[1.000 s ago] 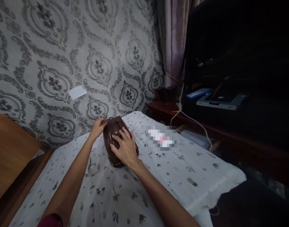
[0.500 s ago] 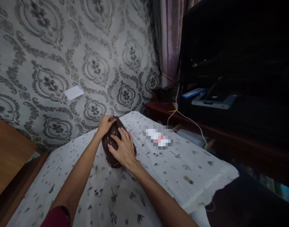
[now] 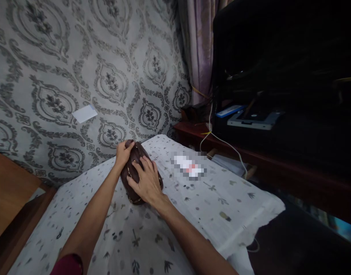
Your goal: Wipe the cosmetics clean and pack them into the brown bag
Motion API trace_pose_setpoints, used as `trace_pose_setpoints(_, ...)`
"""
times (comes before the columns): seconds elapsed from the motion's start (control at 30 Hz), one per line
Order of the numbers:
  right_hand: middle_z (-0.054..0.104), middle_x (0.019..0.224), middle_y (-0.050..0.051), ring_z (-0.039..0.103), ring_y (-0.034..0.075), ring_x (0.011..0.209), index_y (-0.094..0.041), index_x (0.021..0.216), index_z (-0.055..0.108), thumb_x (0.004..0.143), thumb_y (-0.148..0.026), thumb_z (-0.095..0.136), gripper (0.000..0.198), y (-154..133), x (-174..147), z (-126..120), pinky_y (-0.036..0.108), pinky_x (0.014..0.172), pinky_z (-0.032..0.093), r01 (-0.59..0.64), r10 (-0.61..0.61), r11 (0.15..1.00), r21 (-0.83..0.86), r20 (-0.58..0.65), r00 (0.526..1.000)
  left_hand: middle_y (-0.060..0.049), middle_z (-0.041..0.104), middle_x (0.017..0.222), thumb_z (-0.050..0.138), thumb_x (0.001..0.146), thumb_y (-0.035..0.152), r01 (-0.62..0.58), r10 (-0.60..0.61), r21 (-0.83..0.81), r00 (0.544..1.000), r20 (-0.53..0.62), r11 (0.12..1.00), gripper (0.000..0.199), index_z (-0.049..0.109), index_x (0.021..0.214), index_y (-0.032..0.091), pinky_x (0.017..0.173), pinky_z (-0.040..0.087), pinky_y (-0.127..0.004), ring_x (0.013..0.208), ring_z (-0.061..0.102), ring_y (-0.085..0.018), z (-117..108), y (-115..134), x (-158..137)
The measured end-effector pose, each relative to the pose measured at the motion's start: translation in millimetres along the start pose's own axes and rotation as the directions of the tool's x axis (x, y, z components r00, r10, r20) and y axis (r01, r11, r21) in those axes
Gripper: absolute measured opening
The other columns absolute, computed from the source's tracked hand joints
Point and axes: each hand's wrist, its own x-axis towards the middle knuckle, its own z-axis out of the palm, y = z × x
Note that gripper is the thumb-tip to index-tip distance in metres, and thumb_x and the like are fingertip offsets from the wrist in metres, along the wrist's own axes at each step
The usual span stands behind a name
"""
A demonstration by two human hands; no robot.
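Observation:
A small brown leather bag (image 3: 137,151) with gold-coloured zips lies on the cloth-covered table (image 3: 192,206). My left hand (image 3: 123,154) grips its far left end, the thumb over the top edge and the other fingers mostly hidden behind it. Flat across the upper face of the bag rests my right hand (image 3: 147,181), its fingers spread over the zip area. Whether the right fingertips pinch a zip pull is too small to make out.
A blurred-out white and red item (image 3: 188,166) lies right of the bag. A dark screen (image 3: 278,57) and a shelf with a white cable (image 3: 229,143) stand at the right. Wooden furniture (image 3: 12,187) is at left, patterned wall behind.
The view has turned slightly to the right. The bag's top looks tilted a little more towards me; both hands stay on it, the right one in nearly the same place.

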Motion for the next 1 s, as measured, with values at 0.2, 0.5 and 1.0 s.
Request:
trace_pose_setpoints(0.2, 0.05, 0.148, 0.016, 0.035, 0.03, 0.145, -0.018, 0.136, 0.059, 0.091, -0.044, 0.061, 0.052, 0.1, 0.1, 0.2, 0.052, 0.12, 0.022, -0.004, 0.004, 1.0, 0.01, 0.014, 1.0, 0.003, 0.049, 0.057, 0.061, 0.082, 0.043, -0.024, 0.026, -0.051, 0.998, 0.052, 0.998, 0.031, 0.055, 0.061, 0.02, 0.058, 0.037, -0.026, 0.059, 0.043, -0.014, -3.8, 5.6, -4.2)
trace_pose_setpoints(0.5, 0.05, 0.15, 0.015, 0.034, 0.029, 0.146, -0.019, 0.135, 0.061, 0.091, -0.046, 0.061, 0.051, 2.9, -1.2, 2.2, 0.051, 0.121, 0.02, 0.0, 0.0, 1.0, 0.01, 0.001, 1.0, 0.001, 0.061, 0.068, 0.064, 0.08, 0.044, -0.012, 0.022, -0.076, 0.99, 0.139, 0.997, 0.026, 0.067, 0.076, 0.018, 0.066, 0.044, -0.027, 0.067, 0.054, -0.016, -15.4, -0.1, 0.9)
trace_pose_setpoints(1.0, 0.057, 0.142, 0.017, 0.038, 0.032, 0.144, -0.022, 0.12, 0.071, 0.085, -0.038, 0.07, 0.039, 6.1, -2.9, 10.1, 0.056, 0.118, 0.026, 0.027, -0.023, 0.998, 0.062, -0.074, 0.997, 0.004, 0.045, 0.052, 0.064, 0.075, 0.042, 0.063, -0.064, 0.103, 0.998, 0.002, 0.993, 0.033, 0.052, 0.054, 0.021, 0.058, 0.031, -0.027, 0.056, 0.041, -0.014, -47.7, -34.7, -15.1)
